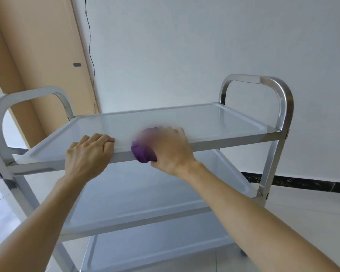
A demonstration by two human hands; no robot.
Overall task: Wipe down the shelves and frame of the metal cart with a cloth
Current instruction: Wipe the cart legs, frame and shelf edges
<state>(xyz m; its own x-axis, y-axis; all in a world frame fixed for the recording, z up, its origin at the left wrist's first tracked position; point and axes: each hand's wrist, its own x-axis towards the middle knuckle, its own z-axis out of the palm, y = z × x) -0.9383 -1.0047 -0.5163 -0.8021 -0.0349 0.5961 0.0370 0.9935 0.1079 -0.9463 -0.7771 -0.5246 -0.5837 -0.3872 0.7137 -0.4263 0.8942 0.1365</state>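
Both forearms reach up to cart [283, 107]: left hand [89, 152] curled over top shelf [204, 118] front lip, bracing; right hand [169, 150] grips bunched purple cloth [143, 154] on same lip, blurred, prob. mid-wipe; next: lower shelves, frame.

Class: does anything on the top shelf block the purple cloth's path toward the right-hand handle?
Nothing visible does. The right hand holds the crumpled purple cloth at the steel top shelf's front edge; the surface rightward is bare.

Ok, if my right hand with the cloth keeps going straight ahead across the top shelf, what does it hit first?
Nothing, seemingly: the right hand points across bare top shelf, so its raised far rim, then the wall.
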